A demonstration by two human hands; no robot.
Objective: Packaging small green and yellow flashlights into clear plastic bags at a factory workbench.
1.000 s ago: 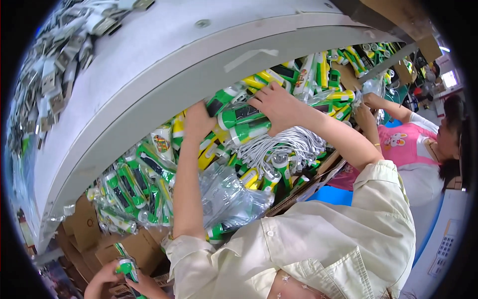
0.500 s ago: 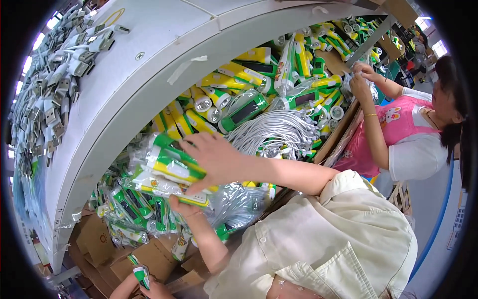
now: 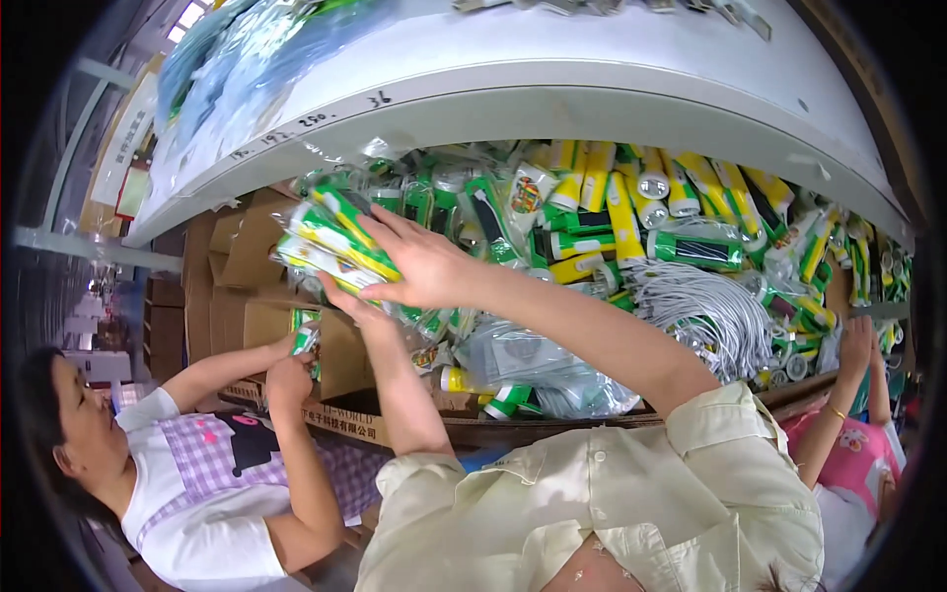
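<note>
Between my two hands is a bundle of flashlights (image 3: pixel 335 237), green, yellow and white, in clear plastic bags. My right hand (image 3: pixel 429 261) lies along the near right side of the bundle, thumb below and fingers over its upper edge. From below, my left hand (image 3: pixel 357 304) grips the lower edge; part of its fingers is hidden behind the bags. The bundle is held tilted above the left part of a big cardboard bin (image 3: pixel 582 424). Beneath and beside it lie many more bagged flashlights (image 3: pixel 483 212).
A heap of white cables (image 3: pixel 700 306) lies among loose flashlights (image 3: pixel 617 217) to the right. A white shelf (image 3: pixel 552 84) overhangs the far side. At left, a co-worker (image 3: pixel 217 474) handles a flashlight by an open carton (image 3: pixel 340 345); another co-worker (image 3: pixel 853 444) is at right.
My view has swung left, bringing the left co-worker and cartons into sight. The flashlight bundle stays between both my hands and is now over the bin's left end, near the cartons.
</note>
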